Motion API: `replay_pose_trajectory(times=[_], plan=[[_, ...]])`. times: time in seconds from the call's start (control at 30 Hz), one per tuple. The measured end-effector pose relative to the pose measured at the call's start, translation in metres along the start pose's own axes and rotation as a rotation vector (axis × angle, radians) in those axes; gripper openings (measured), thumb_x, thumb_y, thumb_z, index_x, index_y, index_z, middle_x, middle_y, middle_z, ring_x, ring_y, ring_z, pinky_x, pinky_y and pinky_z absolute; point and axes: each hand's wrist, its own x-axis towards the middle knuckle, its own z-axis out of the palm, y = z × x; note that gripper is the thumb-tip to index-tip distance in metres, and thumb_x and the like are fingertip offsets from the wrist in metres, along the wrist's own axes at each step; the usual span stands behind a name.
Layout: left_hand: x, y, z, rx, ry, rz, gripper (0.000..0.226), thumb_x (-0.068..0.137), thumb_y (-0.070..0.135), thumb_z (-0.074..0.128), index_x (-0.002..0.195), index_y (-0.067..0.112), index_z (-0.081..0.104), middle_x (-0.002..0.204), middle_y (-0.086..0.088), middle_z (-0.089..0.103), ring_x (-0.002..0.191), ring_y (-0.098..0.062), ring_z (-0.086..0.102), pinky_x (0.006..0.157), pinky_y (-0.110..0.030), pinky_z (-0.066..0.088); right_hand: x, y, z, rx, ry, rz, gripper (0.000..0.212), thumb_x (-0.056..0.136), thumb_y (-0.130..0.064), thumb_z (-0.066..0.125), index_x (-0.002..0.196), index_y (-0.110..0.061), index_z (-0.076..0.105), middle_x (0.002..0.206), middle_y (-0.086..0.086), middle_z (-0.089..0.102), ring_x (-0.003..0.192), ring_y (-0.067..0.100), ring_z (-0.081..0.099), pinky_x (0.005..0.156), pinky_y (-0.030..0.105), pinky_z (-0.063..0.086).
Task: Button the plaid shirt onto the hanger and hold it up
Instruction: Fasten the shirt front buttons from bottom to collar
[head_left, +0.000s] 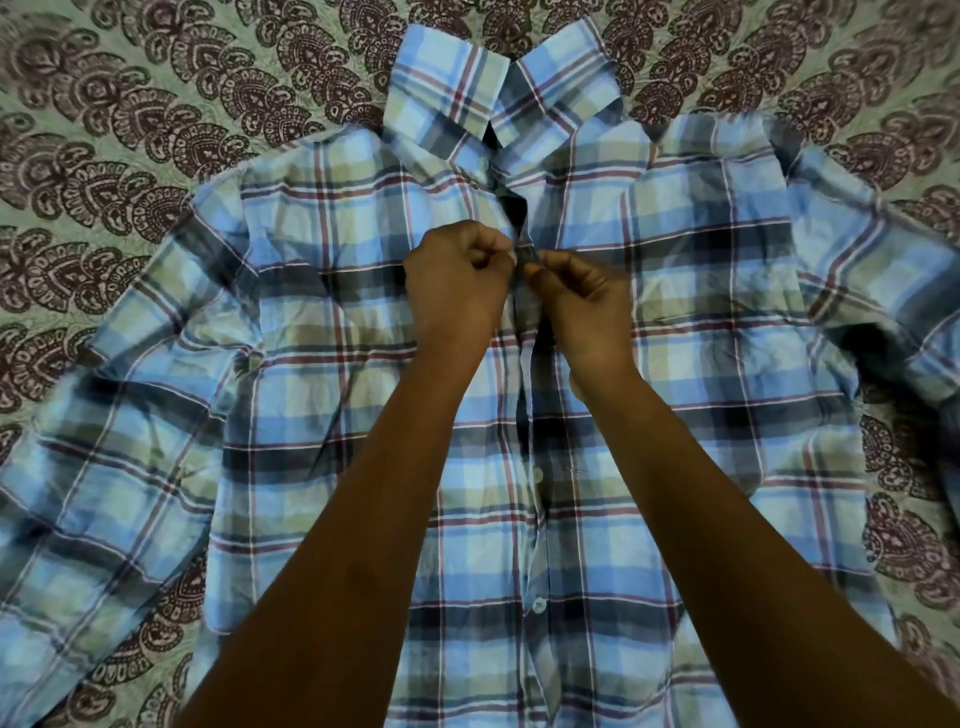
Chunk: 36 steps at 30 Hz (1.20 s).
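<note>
A blue, green and maroon plaid shirt (322, 322) lies face up, spread flat, its collar (498, 88) at the far side and both sleeves splayed out. My left hand (457, 280) pinches the left edge of the front placket at chest height. Opposite it, my right hand (576, 306) pinches the right edge, fingertips almost touching the left hand's. The button between them is hidden by my fingers. Two white buttons (538, 604) show lower on the placket. No hanger can be seen; the shirt may cover it.
The shirt rests on a pale green bedspread (130, 104) printed with maroon paisley shapes, which fills the whole view around the shirt. My forearms cross the lower half of the shirt.
</note>
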Motion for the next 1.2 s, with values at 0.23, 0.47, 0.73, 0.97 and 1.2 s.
replay_pose_trajectory(times=[0.23, 0.47, 0.73, 0.97, 1.2], plan=[[0.001, -0.003, -0.001, -0.144, -0.034, -0.107, 0.013, 0.081, 0.003, 0.062, 0.076, 0.015, 0.064, 0.081, -0.012, 0.070, 0.076, -0.024, 0.067, 0.081, -0.043, 0.057, 0.000, 0.007, 0.003, -0.203, 0.008, -0.140, 0.017, 0.088, -0.011, 0.057, 0.097, -0.003, 0.069, 0.096, 0.009, 0.070, 0.090, 0.022, 0.065, 0.087, 0.038, 0.053], [0.004, -0.001, -0.002, -0.109, -0.034, -0.112, 0.017, 0.078, -0.005, 0.057, 0.085, 0.005, 0.068, 0.084, -0.016, 0.071, 0.076, -0.024, 0.067, 0.079, -0.037, 0.057, 0.004, -0.002, 0.001, -0.148, -0.073, -0.027, 0.030, 0.093, -0.022, 0.053, 0.069, -0.012, 0.068, 0.070, 0.014, 0.067, 0.072, 0.026, 0.064, 0.075, 0.040, 0.053], [0.002, 0.001, -0.004, -0.229, -0.117, -0.140, 0.012, 0.080, -0.002, 0.063, 0.082, 0.009, 0.065, 0.073, -0.004, 0.065, 0.070, -0.016, 0.065, 0.073, -0.027, 0.057, 0.002, 0.001, -0.001, 0.034, -0.033, 0.000, 0.006, 0.086, -0.004, 0.060, 0.086, -0.007, 0.065, 0.084, 0.005, 0.066, 0.080, 0.011, 0.063, 0.079, 0.019, 0.052], [0.006, -0.004, -0.008, -0.298, -0.217, -0.175, 0.018, 0.084, -0.005, 0.056, 0.081, 0.012, 0.060, 0.071, -0.003, 0.061, 0.063, -0.010, 0.058, 0.056, -0.013, 0.050, 0.003, 0.004, 0.002, 0.030, -0.004, -0.031, 0.011, 0.081, 0.000, 0.065, 0.085, -0.010, 0.067, 0.082, -0.004, 0.066, 0.078, 0.005, 0.064, 0.082, 0.020, 0.053], [0.007, -0.008, -0.004, -0.237, -0.153, -0.154, 0.015, 0.081, -0.006, 0.058, 0.090, 0.002, 0.065, 0.082, -0.011, 0.068, 0.074, -0.017, 0.065, 0.069, -0.024, 0.057, 0.002, 0.010, 0.005, -0.134, 0.035, -0.155, 0.013, 0.081, -0.003, 0.066, 0.094, -0.006, 0.069, 0.086, -0.001, 0.067, 0.079, 0.007, 0.064, 0.081, 0.023, 0.053]])
